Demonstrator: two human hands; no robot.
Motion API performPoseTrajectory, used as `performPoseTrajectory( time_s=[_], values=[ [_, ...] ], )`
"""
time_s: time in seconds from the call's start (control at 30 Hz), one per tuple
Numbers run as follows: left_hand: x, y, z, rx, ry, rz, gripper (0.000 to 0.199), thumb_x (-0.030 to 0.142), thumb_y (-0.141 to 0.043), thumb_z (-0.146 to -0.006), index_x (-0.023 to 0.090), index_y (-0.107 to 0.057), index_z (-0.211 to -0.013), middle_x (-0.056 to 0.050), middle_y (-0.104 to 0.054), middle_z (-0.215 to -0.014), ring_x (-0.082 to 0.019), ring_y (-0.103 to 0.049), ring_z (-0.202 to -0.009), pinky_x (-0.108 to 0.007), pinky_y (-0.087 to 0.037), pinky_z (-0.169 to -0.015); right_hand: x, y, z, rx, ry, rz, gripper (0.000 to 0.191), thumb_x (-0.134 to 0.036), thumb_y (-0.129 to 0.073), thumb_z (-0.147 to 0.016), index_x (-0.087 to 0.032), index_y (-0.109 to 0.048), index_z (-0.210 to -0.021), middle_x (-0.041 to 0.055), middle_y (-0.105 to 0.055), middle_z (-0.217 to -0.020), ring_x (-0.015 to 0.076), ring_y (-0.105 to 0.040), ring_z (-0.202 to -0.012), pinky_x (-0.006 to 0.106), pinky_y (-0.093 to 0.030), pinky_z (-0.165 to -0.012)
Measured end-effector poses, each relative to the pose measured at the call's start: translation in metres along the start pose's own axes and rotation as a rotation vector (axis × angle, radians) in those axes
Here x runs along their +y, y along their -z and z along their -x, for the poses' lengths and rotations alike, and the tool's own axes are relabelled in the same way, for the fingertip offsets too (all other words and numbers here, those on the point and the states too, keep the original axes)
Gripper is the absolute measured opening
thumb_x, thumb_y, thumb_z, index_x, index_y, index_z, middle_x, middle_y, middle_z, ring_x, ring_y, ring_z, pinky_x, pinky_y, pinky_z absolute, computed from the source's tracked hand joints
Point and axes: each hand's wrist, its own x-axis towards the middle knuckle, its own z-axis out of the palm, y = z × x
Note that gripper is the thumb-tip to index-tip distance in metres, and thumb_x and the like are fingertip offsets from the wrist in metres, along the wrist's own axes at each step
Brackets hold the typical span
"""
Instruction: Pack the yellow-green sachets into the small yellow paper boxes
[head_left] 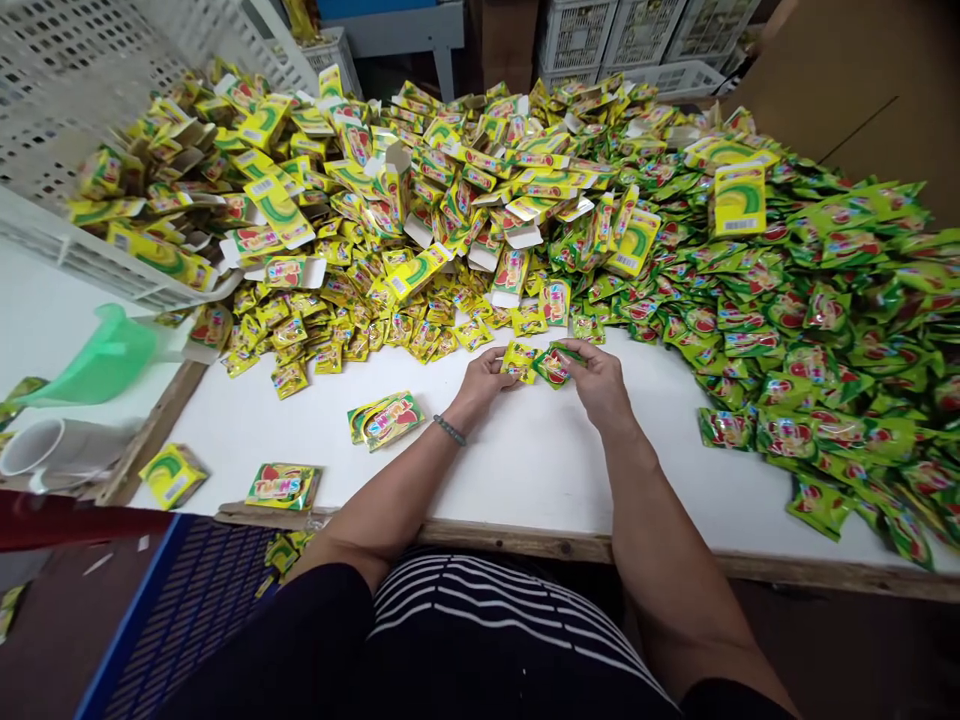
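Both hands are near the middle of the white tabletop (525,460), close in front of the heap. Between the thumb and fingers of my left hand (484,380) is a small yellow candy packet (518,361). My right hand (596,380) pinches a green candy packet (553,366) with a red fruit print. The two packets are side by side, edges touching or nearly so. Left of my left wrist lies a small yellow-green carton (386,420). Just beyond my hands, an upright carton (555,302) stands at the front of the heap.
Yellow packets (360,325) pile up at left, green packets (795,330) at right, with flattened or open cartons (465,180) behind. A white crate (142,240) tips in from the left. Nearby are a green scoop (109,360), a white mug (64,450) and a blue crate (180,590).
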Motion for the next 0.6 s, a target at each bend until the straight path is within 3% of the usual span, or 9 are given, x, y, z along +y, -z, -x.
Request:
performPoseTrajectory(
  time_s=[0.13,0.27,0.4,0.5,0.6],
  values=[
    [0.001,0.002,-0.003,-0.038,0.008,-0.076,0.045,0.002,-0.070,-0.056,0.016,-0.054,-0.096,0.003,-0.067,-0.072,-0.011,-0.064,-0.067,-0.027,-0.052,-0.071,-0.005,0.001,0.000,0.015,0.044,0.020,0.029,-0.042,-0.070,-0.071,-0.021,-0.068,-0.092,0.0030,-0.070,-0.091,0.0187,-0.064,-0.087,0.035,-0.052,-0.082],
    [0.008,0.004,-0.002,-0.096,-0.003,-0.221,0.031,0.006,-0.067,-0.058,0.014,-0.057,-0.085,0.005,-0.060,-0.058,-0.008,-0.055,-0.053,-0.021,-0.043,-0.057,-0.010,-0.001,0.002,-0.053,0.024,0.095,0.023,-0.040,-0.071,-0.068,-0.019,-0.065,-0.078,0.0015,-0.065,-0.076,0.0168,-0.059,-0.073,0.033,-0.049,-0.071],
    [0.012,0.004,0.002,-0.152,-0.028,-0.229,0.017,0.013,-0.068,-0.061,0.012,-0.063,-0.077,0.002,-0.062,-0.065,-0.006,-0.053,-0.057,-0.019,-0.040,-0.057,-0.008,-0.004,0.003,-0.090,0.076,0.230,0.019,-0.037,-0.067,-0.068,-0.019,-0.068,-0.075,0.0025,-0.064,-0.080,0.0161,-0.056,-0.071,0.033,-0.045,-0.070],
    [0.010,0.000,0.002,-0.172,-0.050,-0.179,0.025,0.022,-0.076,-0.060,0.013,-0.062,-0.078,0.002,-0.063,-0.066,-0.006,-0.055,-0.059,-0.020,-0.041,-0.060,-0.005,-0.007,0.002,-0.046,0.102,0.252,0.019,-0.037,-0.066,-0.070,-0.019,-0.069,-0.075,0.0029,-0.064,-0.082,0.0156,-0.054,-0.071,0.032,-0.045,-0.070],
    [0.006,-0.004,-0.001,-0.143,-0.086,-0.142,0.045,0.021,-0.087,-0.048,0.014,-0.058,-0.080,0.004,-0.062,-0.064,-0.006,-0.055,-0.059,-0.020,-0.042,-0.062,-0.004,-0.008,0.001,0.019,0.033,0.188,0.031,-0.044,-0.068,-0.070,-0.018,-0.069,-0.087,0.0035,-0.065,-0.085,0.0148,-0.055,-0.069,0.032,-0.047,-0.068]
  ],
)
